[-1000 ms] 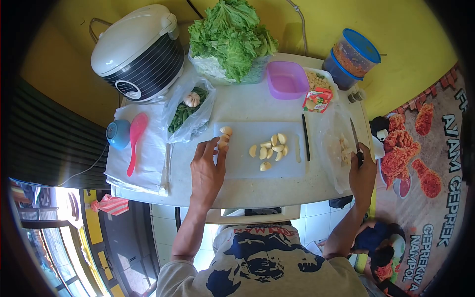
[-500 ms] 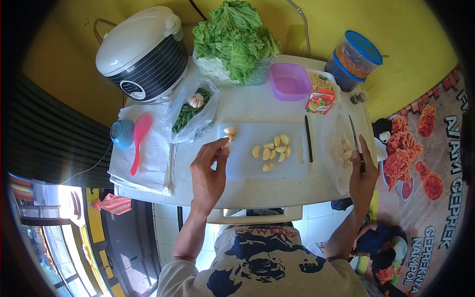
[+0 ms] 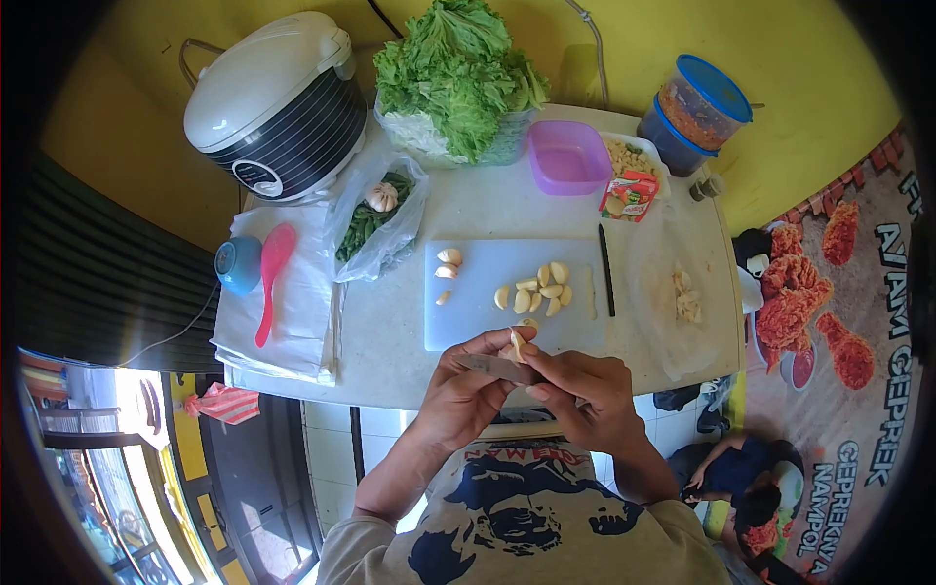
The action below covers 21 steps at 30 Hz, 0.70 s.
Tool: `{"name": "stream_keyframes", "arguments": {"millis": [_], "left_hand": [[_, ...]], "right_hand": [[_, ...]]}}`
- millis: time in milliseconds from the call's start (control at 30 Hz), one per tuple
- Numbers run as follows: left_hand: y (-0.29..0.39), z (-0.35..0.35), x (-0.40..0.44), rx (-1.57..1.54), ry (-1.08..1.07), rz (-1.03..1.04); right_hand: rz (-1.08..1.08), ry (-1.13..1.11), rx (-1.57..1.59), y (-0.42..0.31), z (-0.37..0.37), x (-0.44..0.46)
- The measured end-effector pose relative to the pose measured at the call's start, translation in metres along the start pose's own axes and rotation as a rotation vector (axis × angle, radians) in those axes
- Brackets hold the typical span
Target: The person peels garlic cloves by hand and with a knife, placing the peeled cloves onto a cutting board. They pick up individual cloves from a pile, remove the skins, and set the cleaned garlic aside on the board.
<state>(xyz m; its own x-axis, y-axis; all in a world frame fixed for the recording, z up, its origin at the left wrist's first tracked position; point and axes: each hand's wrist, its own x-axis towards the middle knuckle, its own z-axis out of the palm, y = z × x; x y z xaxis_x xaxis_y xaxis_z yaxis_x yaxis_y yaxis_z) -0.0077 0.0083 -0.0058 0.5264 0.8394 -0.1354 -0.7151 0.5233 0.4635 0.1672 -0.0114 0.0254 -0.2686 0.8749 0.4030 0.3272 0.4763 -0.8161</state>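
Note:
My left hand (image 3: 466, 390) pinches a garlic clove (image 3: 518, 343) in front of the cutting board's near edge. My right hand (image 3: 588, 392) is closed on a knife (image 3: 495, 368), its blade lying across toward my left fingers, against or just below the clove. On the white cutting board (image 3: 468, 327) sits a group of peeled garlic cloves (image 3: 527, 285). A few unpeeled cloves (image 3: 448, 257) lie at the board's left side. The knife's handle is mostly hidden in my right hand.
Right of the board are a black stick-like object (image 3: 606, 271) and a plastic bag (image 3: 658, 322) with garlic skins (image 3: 686, 297). Behind stand a purple container (image 3: 567, 161), lettuce (image 3: 463, 83) and a rice cooker (image 3: 278, 107). A bag of green chillies (image 3: 375, 229) is left. A person (image 3: 746, 483) sits lower right.
My left hand has picked up a clove from the board's left side and moved right and nearer to me. My right hand has brought the knife from the plastic bag to the clove.

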Motion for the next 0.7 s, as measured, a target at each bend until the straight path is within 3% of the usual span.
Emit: {"name": "stream_keyframes", "arguments": {"millis": [700], "left_hand": [[-0.004,0.01,-0.002,0.023,0.017,0.096]], "right_hand": [[0.001,-0.025,0.145,0.001,0.0,0.001]]}}
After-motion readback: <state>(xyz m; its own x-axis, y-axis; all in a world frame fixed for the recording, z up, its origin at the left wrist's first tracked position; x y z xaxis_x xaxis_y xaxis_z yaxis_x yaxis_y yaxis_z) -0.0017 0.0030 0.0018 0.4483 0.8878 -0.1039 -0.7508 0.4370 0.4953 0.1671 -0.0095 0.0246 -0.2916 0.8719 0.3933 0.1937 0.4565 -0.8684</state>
